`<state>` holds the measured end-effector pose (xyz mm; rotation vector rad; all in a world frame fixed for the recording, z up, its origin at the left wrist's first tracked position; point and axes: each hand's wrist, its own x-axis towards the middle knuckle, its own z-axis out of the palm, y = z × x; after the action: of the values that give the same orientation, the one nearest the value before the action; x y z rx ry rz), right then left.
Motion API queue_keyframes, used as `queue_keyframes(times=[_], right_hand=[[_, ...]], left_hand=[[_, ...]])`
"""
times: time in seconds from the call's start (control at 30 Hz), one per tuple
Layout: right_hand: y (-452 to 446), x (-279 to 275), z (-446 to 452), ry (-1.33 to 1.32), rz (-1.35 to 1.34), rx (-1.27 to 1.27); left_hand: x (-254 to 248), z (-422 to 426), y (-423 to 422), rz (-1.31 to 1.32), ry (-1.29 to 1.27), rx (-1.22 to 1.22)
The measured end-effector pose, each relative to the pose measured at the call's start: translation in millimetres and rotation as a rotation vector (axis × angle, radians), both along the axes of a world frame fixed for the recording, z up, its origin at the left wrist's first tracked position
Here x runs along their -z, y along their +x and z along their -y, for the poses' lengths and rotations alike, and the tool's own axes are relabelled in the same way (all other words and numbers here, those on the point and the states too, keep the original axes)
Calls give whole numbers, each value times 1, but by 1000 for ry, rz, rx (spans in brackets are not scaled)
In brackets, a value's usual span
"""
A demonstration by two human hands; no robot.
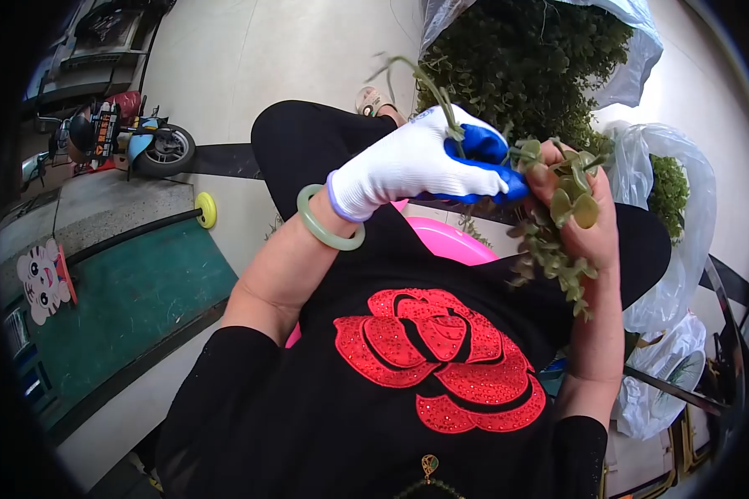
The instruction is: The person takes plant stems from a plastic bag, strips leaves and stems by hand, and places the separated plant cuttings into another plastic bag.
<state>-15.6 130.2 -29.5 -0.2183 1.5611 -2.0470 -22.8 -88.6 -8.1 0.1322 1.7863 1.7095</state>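
**While my left hand (pixel 429 158) grips the stem, my right hand (pixel 599 229) pinches the leaves**

As I sit with both arms reaching out over my lap, the leafy sprig (pixel 562 208) is held up between my two hands, a little right of the middle. My left hand, in a white glove with blue-coated fingers, is curled round a bare stem (pixel 441 98) that arcs out toward the far left; I cannot tell whether it joins the sprig. My bare right hand has its thumb and fingers closed narrow on the leaves, and the sprig's end dangles nearer to me, across my wrist.

The step in hand looks like working the stem and the sprig together where my fingertips meet. The next move, I judge, calls for a firm left grip and a lighter right pinch, since the leaves could crush or pull off. More greenery (pixel 516 71) is heaped on the far side, bagged in plastic (pixel 645 46).
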Motion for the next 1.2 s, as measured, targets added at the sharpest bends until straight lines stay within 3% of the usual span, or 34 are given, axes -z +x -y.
queue_keyframes(times=[0.03, 0.07, 0.13, 0.2, 0.27, 0.3, 0.37, 0.4, 0.43, 0.47, 0.53, 0.6, 0.63, 0.67, 0.7, 0.73, 0.83, 0.9, 0.97, 1.0, 1.17, 1.2], right_hand=[[-3, -2, -5, -79, 27, -40], [-10, -7, -10, 52, -122, -63], [-24, -13, -28, 139, -168, -250], [-22, -7, -31, 46, -200, -241], [-26, -17, -36, 108, -214, -290], [-18, -26, -31, 104, -93, -228], [-13, -22, -31, 207, -187, -302], [-18, -11, -34, 313, -401, -443], [-17, -9, -38, 415, -795, -498], [-18, -16, -44, 461, -833, -560], [-25, -15, -85, 663, -764, -476], [-19, 36, -208, 400, -197, 98], [-16, 45, -227, 425, -70, 357], [-14, 48, -222, 367, -7, 402], [-13, 50, -216, 309, 54, 450], [-9, 41, -181, 175, 31, 288], [-10, 11, -69, 171, -210, 175], [-16, 8, -37, 294, -508, 202], [-18, 6, -8, 193, -671, 312], [-18, 10, -3, 136, -577, 163], [-10, 24, 16, -102, -150, -34], [-13, 16, 2, 117, -255, -251]], left_hand=[[-7, 1, -1, 110, 1, 62], [-11, 5, -3, 176, -39, 139], [-3, 9, -6, 282, 112, 325], [4, 2, 9, 368, 292, 64], [-3, -6, 5, 396, 234, 54], [-6, -9, 5, 344, 176, 58], [-11, -10, 5, 214, 41, 137], [-13, -6, 5, 139, -39, 207], [-13, 0, 6, 112, -120, 348], [-21, 2, 2, 139, -195, 569], [-30, 28, 6, 278, -156, 396], [-22, 73, 1, 125, 17, -35], [-13, 77, 0, 177, 218, -162], [-3, 81, -2, 225, 427, -275], [-9, 64, 3, 198, 391, -330], [-14, 45, 5, 163, 359, -377], [1, 18, 0, 221, 398, -328], [-4, 5, -7, 218, 254, -260], [-19, -7, -7, 209, 172, -249], [-22, -12, -6, 218, 158, -263], [-10, -12, 5, 228, 346, -362], [-8, -9, 10, 263, 370, -386]])
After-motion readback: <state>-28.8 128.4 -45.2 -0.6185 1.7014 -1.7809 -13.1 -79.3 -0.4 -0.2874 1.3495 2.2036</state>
